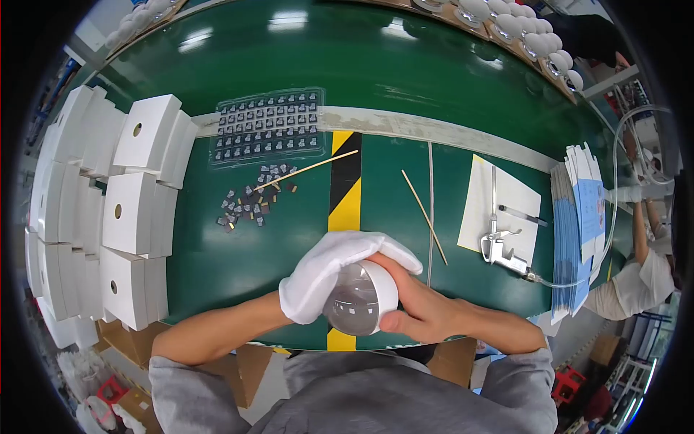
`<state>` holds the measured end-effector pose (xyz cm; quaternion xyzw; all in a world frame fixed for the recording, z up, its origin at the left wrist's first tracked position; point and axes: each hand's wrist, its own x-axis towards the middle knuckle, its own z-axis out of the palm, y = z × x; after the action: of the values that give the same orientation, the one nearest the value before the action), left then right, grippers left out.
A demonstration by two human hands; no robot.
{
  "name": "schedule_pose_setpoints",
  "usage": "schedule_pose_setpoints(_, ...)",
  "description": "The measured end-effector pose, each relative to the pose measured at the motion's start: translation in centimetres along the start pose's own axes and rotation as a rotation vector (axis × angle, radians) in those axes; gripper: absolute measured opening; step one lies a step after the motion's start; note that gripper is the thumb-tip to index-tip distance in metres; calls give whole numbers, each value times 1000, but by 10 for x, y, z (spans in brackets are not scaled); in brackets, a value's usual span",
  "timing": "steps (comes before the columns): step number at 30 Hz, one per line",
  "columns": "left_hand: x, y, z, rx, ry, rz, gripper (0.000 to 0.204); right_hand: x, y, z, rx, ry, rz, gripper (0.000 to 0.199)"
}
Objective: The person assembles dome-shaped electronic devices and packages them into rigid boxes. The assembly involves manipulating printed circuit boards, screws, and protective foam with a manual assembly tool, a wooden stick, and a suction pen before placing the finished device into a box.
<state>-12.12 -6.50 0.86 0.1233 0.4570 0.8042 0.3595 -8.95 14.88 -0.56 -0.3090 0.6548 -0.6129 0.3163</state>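
Note:
Close to the table's near edge, both my hands hold a round globe with a clear, greyish dome and a white band around it. My left hand, in a white glove, wraps over its top and left side. My bare right hand grips the white part from the right, thumb in front. Beyond my left hand lies a loose pile of small dark memory cards. A clear tray behind it holds several rows of the same cards. The globe's far side is hidden by my hands.
White boxes stack at left. Two thin wooden sticks lie on the green table. At right are an air gun with a hose, a pen on paper, and blue-white folded cartons. White globes stand at the far right.

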Motion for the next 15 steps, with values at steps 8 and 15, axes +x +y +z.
schedule_pose_setpoints(8,5,1,2,219,40,148,34,1,2,-1,55,32,-15,81)
schedule_pose_setpoints(15,-2,1,12,595,154,243,14,3,-1,0,145,58,33,66)
